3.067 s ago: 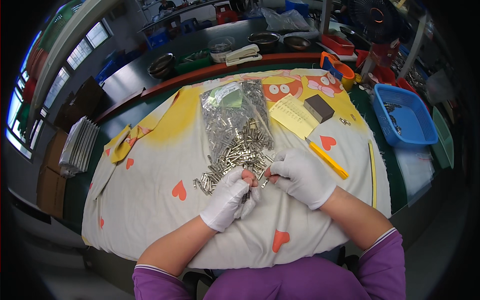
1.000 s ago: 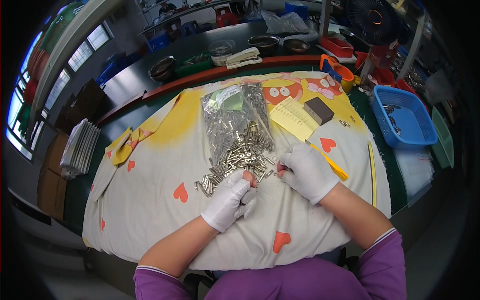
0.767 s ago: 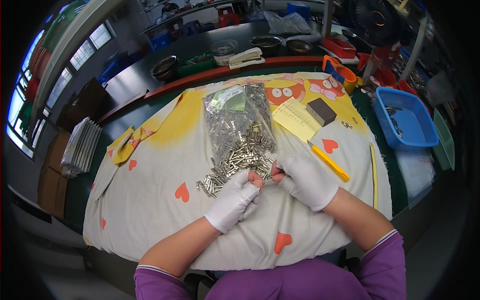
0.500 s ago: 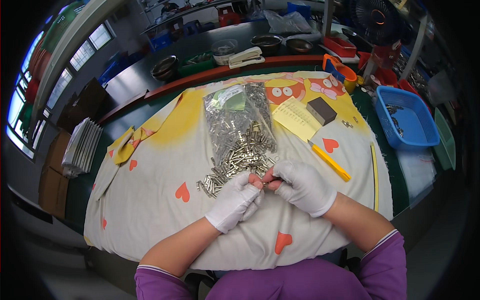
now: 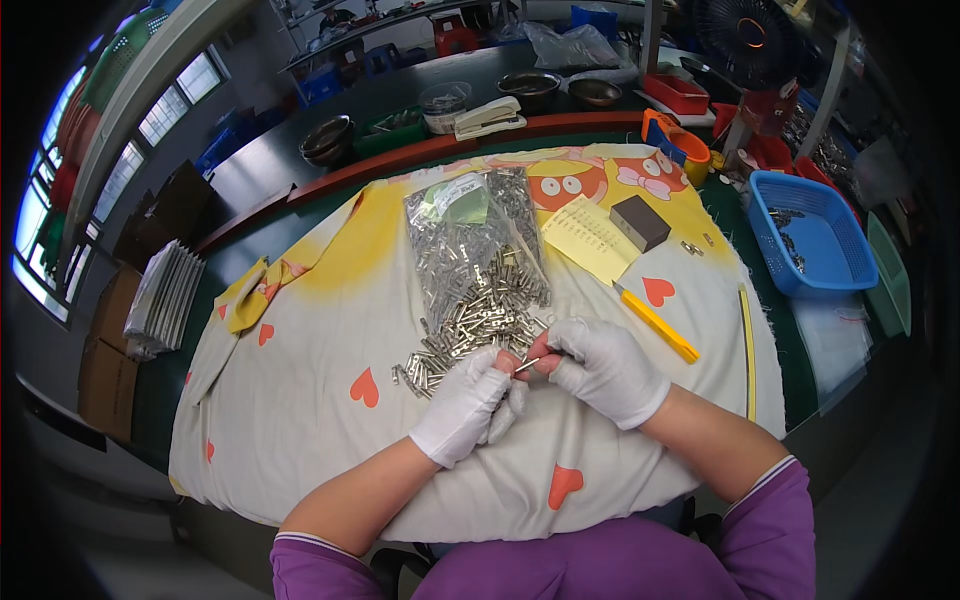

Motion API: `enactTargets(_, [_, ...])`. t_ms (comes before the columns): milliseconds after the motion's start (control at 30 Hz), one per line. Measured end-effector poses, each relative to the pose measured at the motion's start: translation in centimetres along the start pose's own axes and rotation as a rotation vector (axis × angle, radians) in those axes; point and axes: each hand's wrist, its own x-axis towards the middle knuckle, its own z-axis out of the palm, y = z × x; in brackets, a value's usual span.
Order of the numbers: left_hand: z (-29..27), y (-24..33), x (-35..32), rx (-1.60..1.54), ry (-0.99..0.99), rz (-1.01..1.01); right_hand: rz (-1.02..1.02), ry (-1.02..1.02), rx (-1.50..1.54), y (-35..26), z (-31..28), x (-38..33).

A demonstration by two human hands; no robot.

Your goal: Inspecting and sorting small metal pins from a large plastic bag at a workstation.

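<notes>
Gloved left hand [image 5: 468, 402] and right hand [image 5: 607, 374], pinching one metal piece [image 5: 527, 366] between them, pile of metal pieces [image 5: 482, 322] at eleven o'clock from it, yellow knife [image 5: 657, 323] at two o'clock.

And here's the slim silvery metal pc [image 5: 527, 365], tilted, pinched betw. L hand [image 5: 465, 405] & R hand [image 5: 610, 372]! Just beyond, a loose pile of silvery metal pcs [image 5: 478, 322], heaped at near end of a clear bag [image 5: 450, 245] lying flat, full of more.

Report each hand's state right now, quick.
Left hand: closed, fingertips pinching a slim silvery metal piece.
Right hand: closed, thumb and finger pinched at the same piece's other end.
</notes>
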Motion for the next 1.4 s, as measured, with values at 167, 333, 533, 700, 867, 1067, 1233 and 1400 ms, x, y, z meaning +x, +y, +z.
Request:
enactTargets(167, [-0.1,-0.1,0.1,0.017,-0.005,0.001,0.017,0.005,0.028,0.0,0.1,0.0])
enactTargets(333, [-0.1,0.2,-0.1,0.01,0.0,-0.044,-0.002,0.014,0.038,0.1,0.1,0.0])
enactTargets(533, [0.0,0.2,0.1,-0.062,-0.077,-0.023,-0.262,-0.044,0.07,0.7,0.4,0.5])
enactTargets(700, [-0.7,-0.1,0.3,-0.103,-0.098,0.064,-0.099,0.077,-0.156,1.3,0.2,0.8])
enactTargets(867, [-0.7,-0.2,0.4,-0.229,-0.059,0.072,-0.082,0.0,-0.433,1.7,-0.1,0.8])
enactTargets(1067, [0.1,0.2,0.2,-0.042,0.018,0.071,-0.031,-0.045,-0.383,0.8,-0.3,0.9])
enactTargets(1233, [0.0,0.4,0.0,0.02,-0.038,-0.01,-0.087,-0.079,-0.207,-0.2,-0.3,0.6])
enactTargets(1400, [0.0,0.1,0.0,-0.016,-0.003,-0.006,-0.185,0.011,-0.085,-0.3,-0.1,0.4])
